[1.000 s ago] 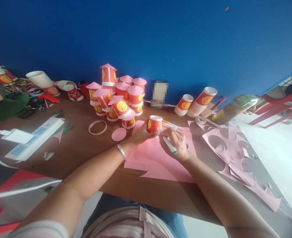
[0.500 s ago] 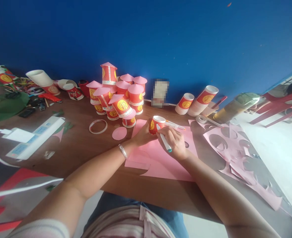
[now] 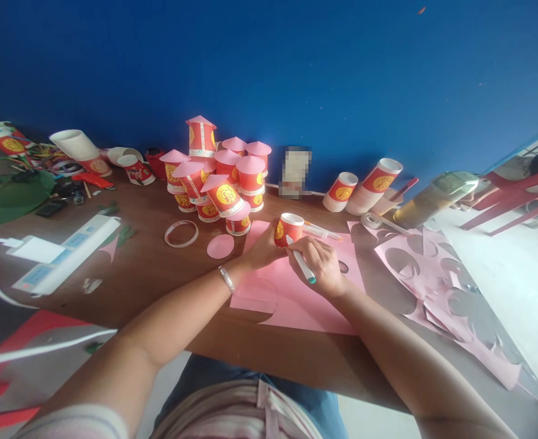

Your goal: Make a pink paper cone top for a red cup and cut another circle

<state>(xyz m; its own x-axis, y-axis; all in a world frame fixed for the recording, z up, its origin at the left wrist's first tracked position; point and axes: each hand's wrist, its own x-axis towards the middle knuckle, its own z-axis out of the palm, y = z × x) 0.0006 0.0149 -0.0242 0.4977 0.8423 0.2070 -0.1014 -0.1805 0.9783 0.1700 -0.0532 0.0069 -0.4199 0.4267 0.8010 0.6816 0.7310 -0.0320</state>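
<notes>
Your left hand [image 3: 265, 250] grips a paper cup [image 3: 289, 228], your right hand [image 3: 322, 263] a marker [image 3: 302, 261]; pink paper [image 3: 305, 302] stops short of the tabletop's [image 3: 291, 356] front edge.

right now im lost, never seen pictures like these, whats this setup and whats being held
No machine here: a person works bare-handed, seen by a camera worn on the head, facing forward and down. The left hand holds a red cup; the right hand holds a white pen at the cup's side, contact unclear. Below them a pink sheet lies on a brown table. Farther back sit pink-topped red cups; pink paper scraps lie to the right, a power strip to the left.
</notes>
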